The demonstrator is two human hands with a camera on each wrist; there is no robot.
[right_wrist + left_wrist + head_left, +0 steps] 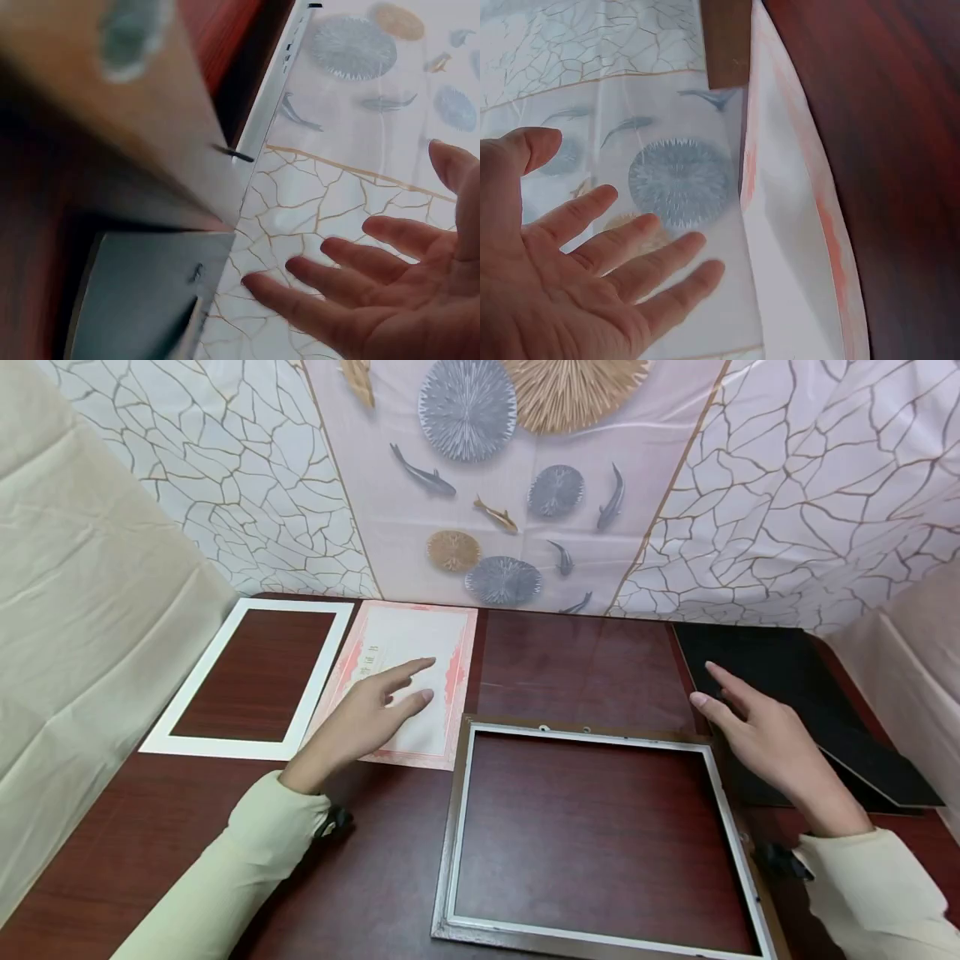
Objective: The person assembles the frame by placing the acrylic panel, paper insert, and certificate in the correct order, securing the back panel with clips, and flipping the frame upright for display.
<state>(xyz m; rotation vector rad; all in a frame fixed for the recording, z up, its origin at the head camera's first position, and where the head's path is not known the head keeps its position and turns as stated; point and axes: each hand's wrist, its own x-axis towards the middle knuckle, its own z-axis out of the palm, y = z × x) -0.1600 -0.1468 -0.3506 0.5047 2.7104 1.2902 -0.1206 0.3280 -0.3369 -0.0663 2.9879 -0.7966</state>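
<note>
Two spread hands over a dark wooden table (187, 827), either side of an empty picture frame (600, 839).

The left hand (367, 718) hovers with fingers straight over the pink-bordered certificate (408, 647), just past the frame's upper-left corner; a white mat board (251, 677) lies beside the certificate — edges nearly touching; the right hand (757, 735), fingers straight and apart, holds nothing above the near edge of the black backing board (795, 693), just beside the frame's right rail; bare tabletop lies between certificate and board.
</note>
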